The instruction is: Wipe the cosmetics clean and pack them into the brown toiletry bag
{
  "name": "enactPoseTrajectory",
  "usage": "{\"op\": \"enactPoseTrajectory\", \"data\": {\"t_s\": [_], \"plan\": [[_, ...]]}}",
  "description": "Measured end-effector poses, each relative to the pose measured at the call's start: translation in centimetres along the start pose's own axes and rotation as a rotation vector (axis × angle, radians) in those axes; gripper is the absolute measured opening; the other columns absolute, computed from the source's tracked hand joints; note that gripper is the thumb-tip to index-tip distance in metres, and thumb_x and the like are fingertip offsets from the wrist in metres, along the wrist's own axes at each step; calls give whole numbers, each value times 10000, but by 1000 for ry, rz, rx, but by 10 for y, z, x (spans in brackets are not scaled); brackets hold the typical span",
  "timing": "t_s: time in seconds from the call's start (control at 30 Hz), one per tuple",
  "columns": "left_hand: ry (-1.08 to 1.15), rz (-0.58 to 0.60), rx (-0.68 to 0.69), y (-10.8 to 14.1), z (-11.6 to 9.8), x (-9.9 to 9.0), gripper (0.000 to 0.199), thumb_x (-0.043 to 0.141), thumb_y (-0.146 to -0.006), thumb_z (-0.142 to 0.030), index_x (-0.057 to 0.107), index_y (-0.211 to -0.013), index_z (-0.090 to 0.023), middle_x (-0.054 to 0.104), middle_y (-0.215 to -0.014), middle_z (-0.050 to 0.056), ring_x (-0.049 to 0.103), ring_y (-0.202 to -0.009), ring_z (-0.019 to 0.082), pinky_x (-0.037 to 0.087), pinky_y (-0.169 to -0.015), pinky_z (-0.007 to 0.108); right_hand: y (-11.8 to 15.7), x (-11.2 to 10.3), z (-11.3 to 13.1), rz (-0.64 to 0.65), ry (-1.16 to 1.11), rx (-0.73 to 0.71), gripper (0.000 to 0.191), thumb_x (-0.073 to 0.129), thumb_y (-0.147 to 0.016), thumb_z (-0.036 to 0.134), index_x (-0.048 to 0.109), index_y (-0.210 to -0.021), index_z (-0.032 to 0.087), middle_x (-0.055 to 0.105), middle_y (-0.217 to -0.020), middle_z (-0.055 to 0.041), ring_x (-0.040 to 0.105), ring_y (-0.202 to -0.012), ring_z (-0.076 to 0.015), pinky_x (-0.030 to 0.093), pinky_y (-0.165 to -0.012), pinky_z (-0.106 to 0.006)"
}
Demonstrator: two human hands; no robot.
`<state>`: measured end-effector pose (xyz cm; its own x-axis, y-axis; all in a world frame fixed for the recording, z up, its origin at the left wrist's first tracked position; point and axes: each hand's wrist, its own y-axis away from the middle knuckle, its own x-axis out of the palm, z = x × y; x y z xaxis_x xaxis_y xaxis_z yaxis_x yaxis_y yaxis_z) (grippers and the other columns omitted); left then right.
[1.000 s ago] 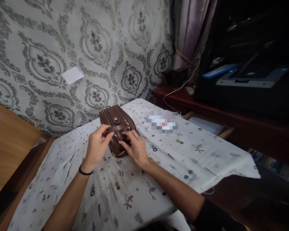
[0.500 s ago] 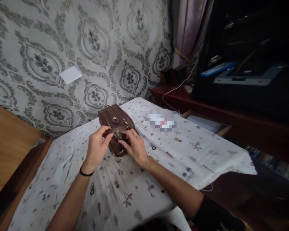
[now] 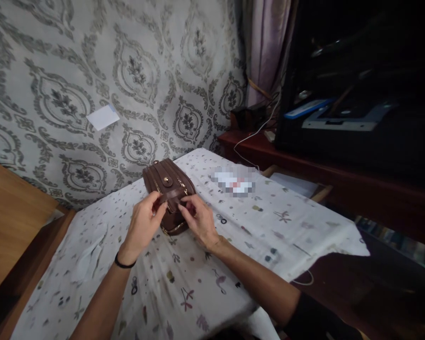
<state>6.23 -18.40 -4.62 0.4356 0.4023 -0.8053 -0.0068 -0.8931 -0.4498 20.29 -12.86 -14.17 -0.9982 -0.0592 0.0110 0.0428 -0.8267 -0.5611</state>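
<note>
A brown bag [image 3: 175,220] with gold zips and round studs lies on a white patterned cloth [image 3: 156,288] near the wall. My left hand [image 3: 145,224], with a black band at the wrist, pinches the left part of the strap [image 3: 173,192] at the bag's near end. At the strap's right part is my right hand [image 3: 199,219], thumb and fingers closed on it. The fingers hide part of the strap and the zip below.
A blurred white item [image 3: 233,182] lies on the cloth right of the bag. Behind it are an open drawer [image 3: 293,184], a white cable [image 3: 250,137] and a dark screen [image 3: 357,61]. A wooden panel [image 3: 17,212] stands at the left.
The view has shifted slightly. Both hands remain at the strap, and my right hand's fingers have moved a little on it.
</note>
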Motion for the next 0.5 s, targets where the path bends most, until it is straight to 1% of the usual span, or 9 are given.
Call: {"op": "enactPoseTrajectory", "data": {"t_s": [0.03, 0.1, 0.17, 0.23, 0.3, 0.37, 0.43, 0.5], "plan": [[-63, -18, 31, -3, -4, 0, 103, 518, -900, -263, 588, -856, -201, 571, -717, -19, 536, -634, 152, 393, -590, 259, 0, 0, 0, -42, -10, 27, 115, 584, -875, 302, 612, -949, 218, 536, -710, 17, 518, -636, -151, 448, -633, -268], [-153, -57, 111, -11, -11, 1, 73, 543, -885, -219, 597, -929, -198, 603, -819, 11, 580, -767, 187, 435, -680, 290, -2, -1, -2, -107, -33, 81, 142, 528, -906, 328, 583, -952, 206, 544, -704, 17, 517, -619, -146, 441, -604, -261], [-183, -64, 177, -20, -17, 5, 164, 569, -874, -181, 602, -1033, -201, 642, -942, 42, 597, -913, 221, 463, -789, 329, -4, -1, -5, -136, -70, 125, 158, 508, -906, 345, 572, -912, 200, 558, -694, 14, 512, -591, -140, 429, -564, -252], [-189, -41, 208, -29, -22, 10, 209, 585, -880, -173, 606, -1086, -203, 666, -1010, 58, 595, -976, 240, 470, -855, 361, -5, -2, -6, -131, -104, 148, 170, 507, -891, 349, 578, -850, 200, 564, -672, 13, 509, -576, -137, 424, -547, -248], [-197, -15, 222, -37, -24, 16, 198, 596, -891, -187, 622, -1088, -198, 681, -1028, 65, 593, -998, 253, 467, -887, 380, -6, -2, -5, -115, -127, 157, 175, 516, -869, 344, 590, -801, 200, 559, -644, 17, 503, -565, -137, 422, -544, -248], [-187, 3, 231, -44, -23, 21, 161, 599, -898, -192, 644, -1052, -194, 695, -999, 61, 597, -988, 253, 464, -891, 379, -6, -2, -5, -103, -138, 163, 176, 522, -848, 335, 602, -770, 199, 555, -625, 19, 500, -557, -138, 419, -541, -249], [-165, 4, 219, -48, -21, 25, 95, 601, -898, -202, 661, -971, -192, 696, -925, 51, 605, -929, 241, 466, -849, 361, -6, -1, -5, -96, -141, 168, 176, 525, -833, 331, 608, -748, 200, 552, -613, 20, 501, -553, -140, 417, -538, -251], [-127, -26, 176, -52, -17, 29, 56, 616, -888, -224, 656, -884, -185, 675, -839, 39, 606, -846, 223, 465, -791, 338, -6, 0, -7, -97, -134, 172, 176, 528, -825, 334, 604, -733, 205, 552, -611, 20, 501, -556, -143, 413, -538, -253]]}}
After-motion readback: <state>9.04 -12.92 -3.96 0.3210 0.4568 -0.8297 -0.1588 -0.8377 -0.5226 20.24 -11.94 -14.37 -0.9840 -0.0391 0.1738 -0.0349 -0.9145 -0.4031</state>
